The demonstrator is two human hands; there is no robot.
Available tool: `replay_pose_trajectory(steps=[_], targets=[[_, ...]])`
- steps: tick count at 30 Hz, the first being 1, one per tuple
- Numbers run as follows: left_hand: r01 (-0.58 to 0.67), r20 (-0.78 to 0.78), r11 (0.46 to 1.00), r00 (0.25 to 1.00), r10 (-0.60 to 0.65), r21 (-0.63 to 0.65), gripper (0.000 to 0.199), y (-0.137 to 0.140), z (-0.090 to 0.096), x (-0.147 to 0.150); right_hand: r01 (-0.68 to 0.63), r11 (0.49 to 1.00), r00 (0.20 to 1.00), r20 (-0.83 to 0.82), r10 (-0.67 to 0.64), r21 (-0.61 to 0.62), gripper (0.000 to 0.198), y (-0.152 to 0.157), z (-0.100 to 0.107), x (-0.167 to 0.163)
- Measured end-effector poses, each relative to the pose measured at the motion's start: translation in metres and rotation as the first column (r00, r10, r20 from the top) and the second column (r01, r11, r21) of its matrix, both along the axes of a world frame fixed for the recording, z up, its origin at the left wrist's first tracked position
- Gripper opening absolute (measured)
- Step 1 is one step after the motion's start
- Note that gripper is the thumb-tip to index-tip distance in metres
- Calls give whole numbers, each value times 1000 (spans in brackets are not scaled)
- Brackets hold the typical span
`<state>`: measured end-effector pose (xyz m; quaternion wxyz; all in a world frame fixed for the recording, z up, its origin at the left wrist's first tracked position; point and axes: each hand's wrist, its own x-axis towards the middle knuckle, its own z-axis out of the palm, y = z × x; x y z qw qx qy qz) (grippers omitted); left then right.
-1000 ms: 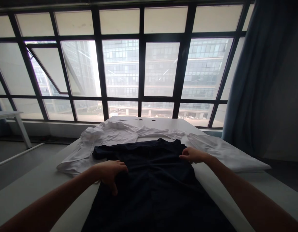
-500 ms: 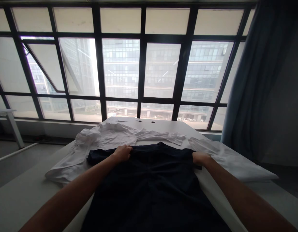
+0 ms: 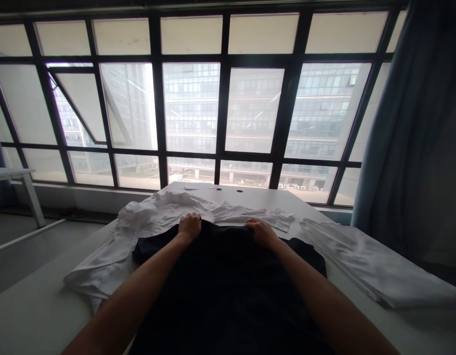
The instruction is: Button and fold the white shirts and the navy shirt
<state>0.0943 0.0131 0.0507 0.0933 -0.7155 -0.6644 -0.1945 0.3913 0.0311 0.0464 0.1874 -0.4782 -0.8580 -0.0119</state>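
Observation:
A dark navy garment [image 3: 228, 281], which looks like a shirt, is spread over the white table [image 3: 28, 291] in front of me. My left hand [image 3: 190, 226] grips its far edge left of the middle, fingers closed over the cloth. My right hand [image 3: 260, 231] pinches the same edge on the right, a short way from the left hand. Between the hands the edge runs nearly straight. A short sleeve-like flap [image 3: 309, 251] sticks out past my right forearm. The near part of the garment runs out of view at the bottom.
Crumpled white cloth [image 3: 139, 222] lies left of and behind the garment. Folded white cloth [image 3: 383, 266] rests on the table's right side. A large framed window [image 3: 193, 108] stands beyond the table, a blue curtain [image 3: 387, 148] at right, another white table [image 3: 31, 195] at far left.
My right hand has moved left along the garment's far edge, from the right end to nearer the middle. The left hand stays gripped at nearly the same place. The view has shifted slightly.

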Motion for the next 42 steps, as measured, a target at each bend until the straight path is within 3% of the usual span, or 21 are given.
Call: replay_pose_trajectory(steps=[2,5,9,12,15,18,20,22,24,26,29,33,35,39,42], targets=[[94,-48,995,995,-92,29,33,1,-5,4,8,998,984,-177,-18,-57,23,10,-1,-4],[290,-104,957,952,-286,25,48,-1,-12,13,13,989,919,-389,-70,-146,35,24,-4,-7],[373,21,926,927,-375,62,62,1,-12,23,20,989,844,-528,-97,-150,39,37,-11,-6],[469,98,877,873,-478,104,61,8,-9,23,-23,991,796,-602,-59,-128,38,41,-13,-6],[539,157,837,822,-548,96,45,15,-6,19,-95,988,760,-649,-7,-122,40,40,-12,-4],[487,196,871,849,-490,67,29,22,-4,12,-181,966,783,-621,29,-184,42,39,-12,5],[424,175,905,890,-421,23,22,27,-1,5,-193,943,863,-504,32,-270,38,41,-14,15],[367,139,930,923,-360,-28,17,32,0,-5,-116,934,955,-298,11,-337,27,42,-18,26],[334,115,939,939,-324,-79,16,37,0,-16,-17,944,991,-128,-27,-330,18,45,-24,34],[316,103,941,947,-305,-119,18,42,0,-26,24,958,995,-84,-50,-284,17,47,-28,38],[288,77,947,957,-279,-144,22,49,1,-34,33,964,982,-170,-80,-263,18,53,-27,39],[196,20,973,981,-195,-125,31,61,14,-25,132,977,932,-315,-180,-167,22,60,-8,40],[154,-19,983,988,-156,-105,33,72,25,-15,214,973,928,-293,-229,-84,23,62,5,43],[125,-51,989,990,-129,-82,35,101,43,6,386,921,920,-94,-380,55,28,63,26,49],[82,-63,994,994,-87,-69,34,118,43,24,496,858,868,-52,-493,133,30,65,29,47]])
